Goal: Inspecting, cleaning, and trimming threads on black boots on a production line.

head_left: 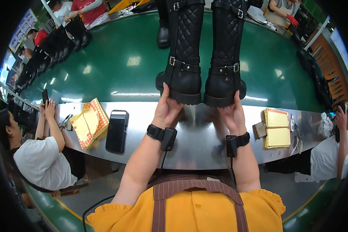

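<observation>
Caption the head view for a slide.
Left hand and right hand each hold a black quilted boot near its sole at a worktable.

Clock centre: gap between left hand (167, 107) and right hand (232, 109)
Boot pair (186, 79): side by side, 12
Third boot (163, 35): further back, 11-ish
Phone (116, 131): on the bench (195, 156), just right of left paper stack (89, 123), 9-ish
Right paper stack (277, 129): 3-ish, small block (260, 130) leftward
Left co-worker (42, 162): 8-ish
Right co-worker (328, 158): 4-ish

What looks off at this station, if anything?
The yellow paper stack on the left: its sheets are splayed and skewed, whereas the yellow paper stack on the right lies fairly square. No damage or spill stands out; the black boots look intact from this side.
</observation>
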Motion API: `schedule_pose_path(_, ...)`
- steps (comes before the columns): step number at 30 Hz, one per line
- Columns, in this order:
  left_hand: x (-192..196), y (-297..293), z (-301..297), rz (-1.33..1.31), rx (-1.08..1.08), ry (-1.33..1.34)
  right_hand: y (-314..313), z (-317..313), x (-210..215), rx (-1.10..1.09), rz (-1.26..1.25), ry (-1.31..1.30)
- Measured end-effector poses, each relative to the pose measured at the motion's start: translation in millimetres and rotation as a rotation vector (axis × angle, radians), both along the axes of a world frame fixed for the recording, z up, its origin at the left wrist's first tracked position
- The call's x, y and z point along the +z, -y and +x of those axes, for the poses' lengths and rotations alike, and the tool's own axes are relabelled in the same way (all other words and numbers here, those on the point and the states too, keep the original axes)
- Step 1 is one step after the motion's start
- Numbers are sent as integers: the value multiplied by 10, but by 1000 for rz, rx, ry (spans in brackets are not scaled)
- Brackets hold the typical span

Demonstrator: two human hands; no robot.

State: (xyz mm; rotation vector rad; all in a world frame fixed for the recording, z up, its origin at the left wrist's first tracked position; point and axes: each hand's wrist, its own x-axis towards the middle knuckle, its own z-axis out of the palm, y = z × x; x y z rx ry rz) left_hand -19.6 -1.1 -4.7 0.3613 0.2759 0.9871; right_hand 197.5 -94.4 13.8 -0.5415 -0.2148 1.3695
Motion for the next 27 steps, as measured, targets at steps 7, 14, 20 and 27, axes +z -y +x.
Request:
schedule_pose_path(7,41,-61,46,25,-6,-27,-67,19,66,-6,-10,44)
schedule_pose_path(14,5,78,-27,27,-25,47,55,-34,-5,-6,20,95)
schedule_pose_path(20,-26,92,-52,37,-6,26,102,42,-106,7,21,224)
schedule_pose_path(27,133,172,3,44,-295,219,28,80,-90,313,252,250)
